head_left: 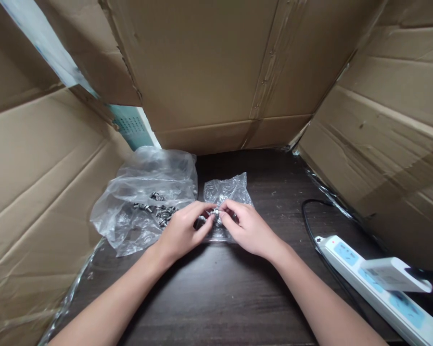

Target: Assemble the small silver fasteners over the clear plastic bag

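Observation:
My left hand [183,229] and my right hand [246,227] meet at the middle of a dark wooden table [216,298]. Both pinch a small shiny metal part [215,212] between their fingertips. Under and behind the hands lies a small clear plastic bag [226,190]. To the left sits a larger crumpled clear bag [144,204] holding several small metal parts [158,207]. Something dark shows under my left fingers; I cannot make it out.
Cardboard sheets wall the table on the left [39,192], back [209,72] and right [386,144]. A white power strip [378,283] with a white adapter plugged in lies at the right front; its black cable [312,226] curves beside it.

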Tool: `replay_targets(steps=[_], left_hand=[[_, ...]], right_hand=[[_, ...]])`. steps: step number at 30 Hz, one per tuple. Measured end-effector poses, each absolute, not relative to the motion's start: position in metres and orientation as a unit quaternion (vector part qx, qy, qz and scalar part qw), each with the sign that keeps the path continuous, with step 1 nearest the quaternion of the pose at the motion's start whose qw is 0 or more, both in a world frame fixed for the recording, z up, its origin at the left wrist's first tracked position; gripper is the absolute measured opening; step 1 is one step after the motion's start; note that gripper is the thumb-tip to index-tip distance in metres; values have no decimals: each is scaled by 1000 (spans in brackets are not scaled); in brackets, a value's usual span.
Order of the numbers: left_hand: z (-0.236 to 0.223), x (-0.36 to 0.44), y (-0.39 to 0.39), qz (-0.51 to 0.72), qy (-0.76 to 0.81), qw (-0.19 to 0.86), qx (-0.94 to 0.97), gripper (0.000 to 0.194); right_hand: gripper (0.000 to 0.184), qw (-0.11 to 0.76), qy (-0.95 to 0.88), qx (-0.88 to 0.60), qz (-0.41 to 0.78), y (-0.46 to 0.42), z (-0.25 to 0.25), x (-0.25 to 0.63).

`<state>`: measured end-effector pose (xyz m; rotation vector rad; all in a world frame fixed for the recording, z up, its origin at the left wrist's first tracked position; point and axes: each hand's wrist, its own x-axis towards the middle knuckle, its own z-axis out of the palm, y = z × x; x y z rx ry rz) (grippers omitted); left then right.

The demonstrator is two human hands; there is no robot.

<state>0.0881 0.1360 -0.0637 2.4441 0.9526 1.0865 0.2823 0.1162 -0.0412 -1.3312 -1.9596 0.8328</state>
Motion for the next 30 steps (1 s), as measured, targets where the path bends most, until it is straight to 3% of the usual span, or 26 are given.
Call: replay_targets(steps=[6, 12, 19, 30], left_hand=[[-63, 87, 134, 373, 335, 161, 850, 24], [-63, 88, 134, 375, 335, 160, 849, 20], [-63, 87, 134, 372, 341, 164, 848, 19], [-65, 84, 136, 353, 323, 165, 863, 19]], right_hand=[[17, 324, -734, -503, 320, 116, -40, 282], [33, 310, -742, -501, 320, 116, -39, 282], [16, 320, -728, -506, 333, 116, -38, 282], [15, 292, -736, -509, 337, 117, -38, 282]])
